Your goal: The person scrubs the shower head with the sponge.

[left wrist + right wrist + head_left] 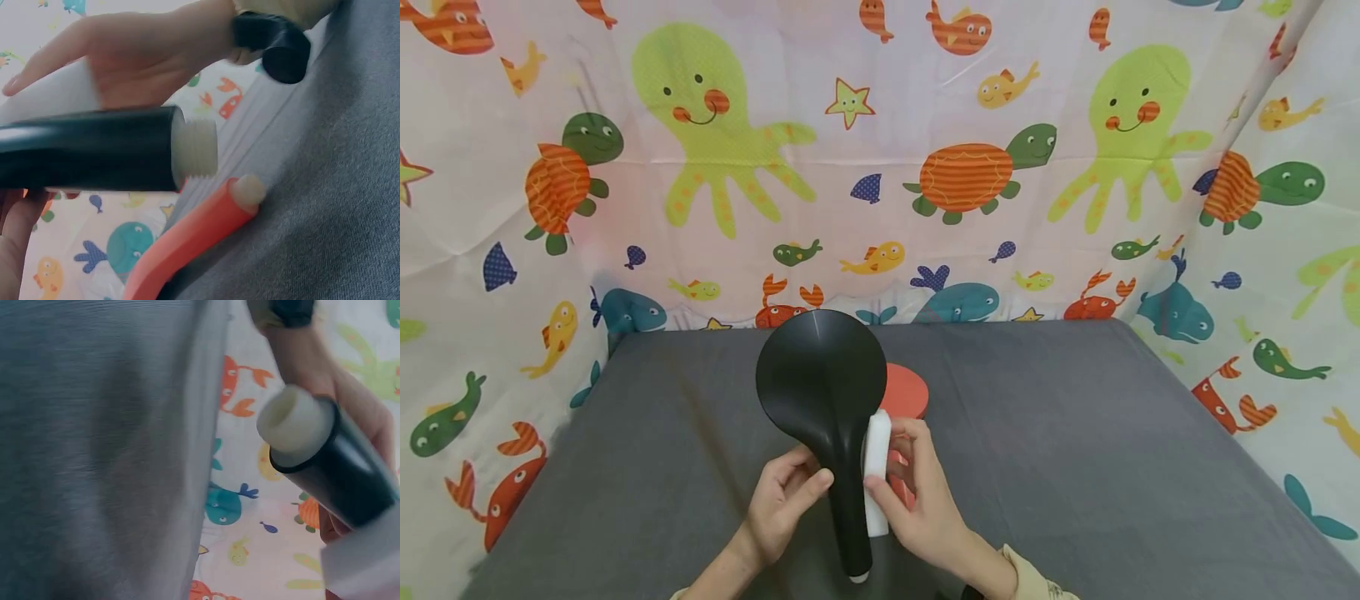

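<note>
A black hand shower head (820,375) stands upright before me, its round head at the top. My left hand (786,496) holds its handle (87,150) from the left, thumb in front. Bare whitish threads (200,149) show at the handle's end. My right hand (928,492) pinches a slim white bar (877,475) between thumb and fingers, right alongside the handle; whether the two touch, I cannot tell. In the right wrist view, the white bar (362,556) is blurred at the lower right. What kind of thing it is does not show.
Behind my right hand lies a red hand shower head (906,390) on the grey cloth-covered table (1037,433), partly hidden. Its red handle (194,231) ends in a whitish tip. A curtain (820,167) printed with sea animals surrounds the table's back and sides.
</note>
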`<control>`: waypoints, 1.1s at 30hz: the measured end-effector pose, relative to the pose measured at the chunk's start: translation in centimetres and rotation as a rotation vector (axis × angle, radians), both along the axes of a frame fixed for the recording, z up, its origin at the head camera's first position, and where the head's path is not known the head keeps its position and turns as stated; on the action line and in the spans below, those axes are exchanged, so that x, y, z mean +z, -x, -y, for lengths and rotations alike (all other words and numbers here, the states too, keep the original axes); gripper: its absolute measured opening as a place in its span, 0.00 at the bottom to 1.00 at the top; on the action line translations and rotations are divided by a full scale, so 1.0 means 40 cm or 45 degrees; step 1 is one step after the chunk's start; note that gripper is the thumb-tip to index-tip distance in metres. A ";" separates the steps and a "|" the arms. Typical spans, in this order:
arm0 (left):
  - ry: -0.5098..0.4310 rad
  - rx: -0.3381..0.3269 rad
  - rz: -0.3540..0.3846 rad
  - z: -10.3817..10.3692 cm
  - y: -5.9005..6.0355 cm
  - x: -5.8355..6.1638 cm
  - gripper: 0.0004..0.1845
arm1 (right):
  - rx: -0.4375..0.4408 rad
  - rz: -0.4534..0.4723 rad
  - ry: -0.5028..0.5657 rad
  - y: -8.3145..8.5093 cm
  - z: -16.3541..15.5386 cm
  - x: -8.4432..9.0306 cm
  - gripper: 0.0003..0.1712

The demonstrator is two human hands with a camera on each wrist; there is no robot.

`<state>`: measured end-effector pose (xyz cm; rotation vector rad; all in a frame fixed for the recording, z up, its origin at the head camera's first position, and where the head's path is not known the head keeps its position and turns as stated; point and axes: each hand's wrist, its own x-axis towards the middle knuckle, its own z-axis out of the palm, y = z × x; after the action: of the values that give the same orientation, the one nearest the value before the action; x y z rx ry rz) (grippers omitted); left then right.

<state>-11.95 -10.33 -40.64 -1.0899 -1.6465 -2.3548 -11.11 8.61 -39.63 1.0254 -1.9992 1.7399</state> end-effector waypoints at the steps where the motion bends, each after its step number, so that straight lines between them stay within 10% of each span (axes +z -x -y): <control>1: -0.001 -0.008 0.004 -0.002 -0.002 -0.001 0.12 | 0.005 0.033 0.048 0.004 0.001 0.004 0.30; 5: -0.028 -0.033 0.017 -0.006 -0.004 -0.003 0.14 | 0.035 0.131 0.109 0.009 -0.001 0.008 0.29; 15: -0.156 -0.007 0.123 0.015 0.007 0.007 0.16 | 0.356 0.042 -0.251 -0.034 -0.024 0.025 0.26; 27: -0.183 -0.146 0.109 -0.023 -0.008 -0.014 0.15 | -0.067 0.164 0.060 0.018 0.003 0.016 0.25; 33: -0.190 -0.169 0.151 -0.020 -0.006 -0.018 0.17 | -0.020 0.225 0.073 0.024 0.006 0.016 0.24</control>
<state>-11.69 -9.55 -41.34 -1.0825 -1.4452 -2.6241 -12.05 8.36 -38.99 0.8626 -2.0402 1.9281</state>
